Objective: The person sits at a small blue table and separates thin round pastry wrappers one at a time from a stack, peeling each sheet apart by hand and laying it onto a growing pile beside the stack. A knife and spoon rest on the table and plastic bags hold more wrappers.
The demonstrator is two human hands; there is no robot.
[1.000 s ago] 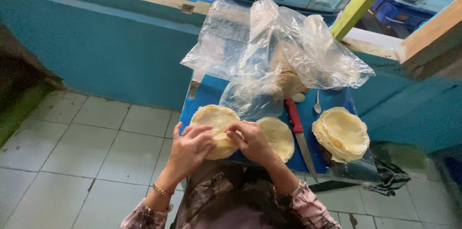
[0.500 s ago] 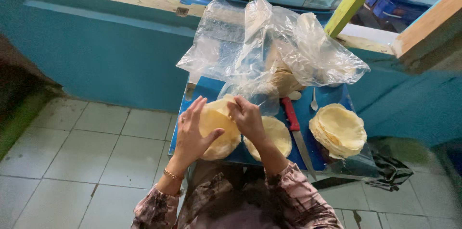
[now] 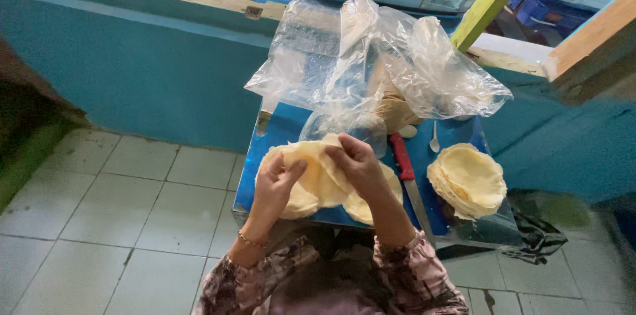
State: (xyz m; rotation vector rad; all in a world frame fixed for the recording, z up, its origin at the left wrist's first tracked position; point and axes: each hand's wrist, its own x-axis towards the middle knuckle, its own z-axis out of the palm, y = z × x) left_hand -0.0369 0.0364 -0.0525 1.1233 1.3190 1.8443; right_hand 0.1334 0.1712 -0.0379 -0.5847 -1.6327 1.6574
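**Both hands lift one thin wrapper off the stack at the near edge of the blue table**

The left hand (image 3: 277,179) and the right hand (image 3: 358,164) both pinch the same pale yellow round wrapper (image 3: 317,172), raised just above the near edge of the small blue table (image 3: 286,131). Left fingers grip its left rim, thumb on top; right fingers are closed over its upper right edge. The sheet sags and folds between them, so it reads as soft and very thin, which likely explains the two-handed hold: one hand alone could tear it.

Under the lifted sheet, two low piles of the same wrappers sit at the near edge: one below the left hand (image 3: 299,204), one below the right wrist (image 3: 391,189). Whether the lifted sheet still touches the pile below cannot be told.

A taller stack of wrappers (image 3: 467,179) sits at the table's near right corner, well apart from the hands, probably kept aside as a separate batch.

A red-handled knife (image 3: 405,172) lies between the hands and that stack, blade pointing to the near edge, within reach of the right hand. A small white spoon (image 3: 434,139) lies just beyond it. Crumpled clear plastic bags (image 3: 371,56) fill the far edge, opened and pushed back out of the working area.
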